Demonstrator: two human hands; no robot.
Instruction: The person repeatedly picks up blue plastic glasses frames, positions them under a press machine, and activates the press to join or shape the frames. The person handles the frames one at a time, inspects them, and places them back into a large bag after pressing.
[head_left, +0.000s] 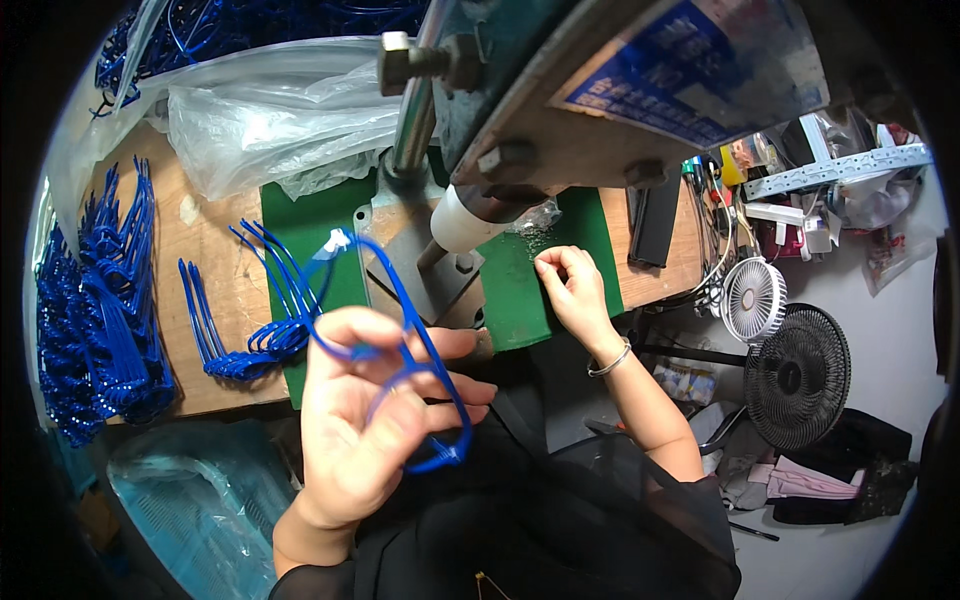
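Clearly, the work was somewhere in the middle. The left hand (365,420) was raised in front of the person and grasped a blue plastic frame (405,350), shaped like the front of a pair of glasses, with the thumb and fingers closed around its middle part. The right hand (572,290) rested on the green mat (515,290) just beside the base of the press machine (500,120); its fingertips were pinched together over some very small shiny parts (528,238), but I could not tell if it really held one of them.

As a judgement, many pieces were already handled and many were left. A small bunch of blue frames (255,320) lay on the wooden table (220,270) near the left hand, and a much larger pile of blue frames (95,320) lay at the left edge of the table. Which pile was finished and which was waiting, the picture did not show.

About containers: a clear plastic bag (270,110) lay at the back of the table, and its contents could not be seen. More blue pieces showed in another bag (150,40) behind it. A light blue bag (190,500) was under the table, with something ribbed inside.
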